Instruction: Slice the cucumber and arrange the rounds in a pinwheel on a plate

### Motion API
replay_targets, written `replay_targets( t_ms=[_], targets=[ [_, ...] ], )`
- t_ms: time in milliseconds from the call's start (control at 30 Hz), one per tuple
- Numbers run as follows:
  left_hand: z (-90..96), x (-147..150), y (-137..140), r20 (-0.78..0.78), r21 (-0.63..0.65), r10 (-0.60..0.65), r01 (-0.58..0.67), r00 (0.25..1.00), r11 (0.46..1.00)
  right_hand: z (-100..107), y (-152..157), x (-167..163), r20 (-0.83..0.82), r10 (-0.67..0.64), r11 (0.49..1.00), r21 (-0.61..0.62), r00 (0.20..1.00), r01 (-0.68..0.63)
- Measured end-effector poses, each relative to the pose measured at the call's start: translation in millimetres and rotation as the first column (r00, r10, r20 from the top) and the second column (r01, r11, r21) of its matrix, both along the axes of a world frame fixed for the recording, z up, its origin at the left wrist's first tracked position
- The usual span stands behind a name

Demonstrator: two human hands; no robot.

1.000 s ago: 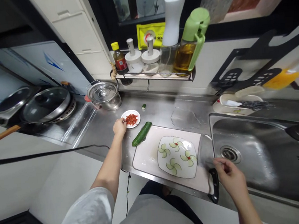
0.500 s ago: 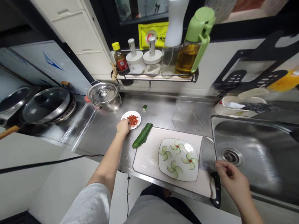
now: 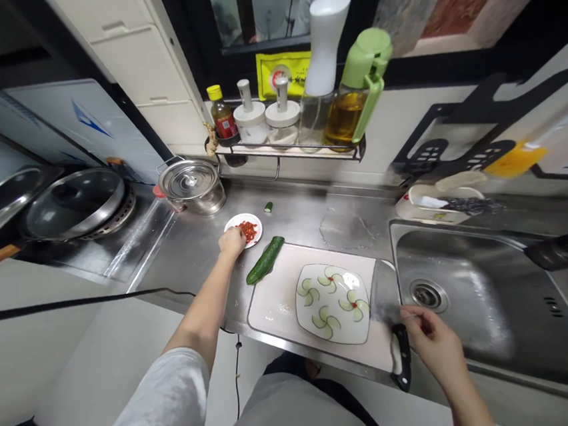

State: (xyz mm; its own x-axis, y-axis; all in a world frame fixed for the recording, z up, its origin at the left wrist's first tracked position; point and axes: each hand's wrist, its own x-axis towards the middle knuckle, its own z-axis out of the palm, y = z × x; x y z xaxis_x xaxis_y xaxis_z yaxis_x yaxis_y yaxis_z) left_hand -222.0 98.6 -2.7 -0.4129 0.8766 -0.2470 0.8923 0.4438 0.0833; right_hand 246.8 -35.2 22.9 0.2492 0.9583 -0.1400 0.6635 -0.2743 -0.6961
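Note:
My left hand (image 3: pixel 231 241) reaches over the rim of a small white plate (image 3: pixel 255 242), its fingers pinched at the chopped red chili (image 3: pixel 248 230) there. A square glass-like plate (image 3: pixel 333 330) lies on the white cutting board (image 3: pixel 273 311). It bears several pinwheels of pale green cucumber slices (image 3: pixel 326 321); two have red bits at their centres. Beside it rests a cleaver (image 3: pixel 386 297) with a black handle (image 3: pixel 403 355). Just right of that handle hovers my right hand (image 3: pixel 434 342), thumb and fingertips together; whatever they hold is too small to tell. A cucumber (image 3: pixel 265 260) overlaps the board's far left corner.
A cucumber end (image 3: pixel 268 207) lies behind the small plate. The lidded steel pot (image 3: pixel 193 185) stands at the back left, the covered wok (image 3: pixel 76 203) further left. A sink (image 3: pixel 473 302) is on the right. Bottles and jars fill the wall shelf (image 3: pixel 298 150).
The view has shifted slightly, so the scene sits a little further left. Both hands keep nearly the same places, the left at the chili, the right by the cleaver handle.

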Motion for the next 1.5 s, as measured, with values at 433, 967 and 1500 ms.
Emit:
replay_targets(
  t_ms=[433, 967, 1500],
  targets=[
    [-3.5, -5.4, 0.6, 0.178, 0.076, 0.045, -0.06, 0.983, 0.995, -2.0, 0.6, -2.3, -0.005, 0.028, 0.999, 0.033, 1.0, -0.027],
    [7.8, -12.0, -8.0, 0.813, 0.185, 0.081, -0.387, 0.577, 0.903, 6.3, -1.1, 3.4, 0.005, 0.017, 0.996, 0.083, 1.0, -0.017],
    [66.7, 57.4, -59.5, 0.952, -0.037, -0.045, -0.262, -0.302, 0.964, 30.3, 6.0, -26.2, -0.044, 0.12, 0.985, 0.132, 0.992, -0.113]
  ],
)
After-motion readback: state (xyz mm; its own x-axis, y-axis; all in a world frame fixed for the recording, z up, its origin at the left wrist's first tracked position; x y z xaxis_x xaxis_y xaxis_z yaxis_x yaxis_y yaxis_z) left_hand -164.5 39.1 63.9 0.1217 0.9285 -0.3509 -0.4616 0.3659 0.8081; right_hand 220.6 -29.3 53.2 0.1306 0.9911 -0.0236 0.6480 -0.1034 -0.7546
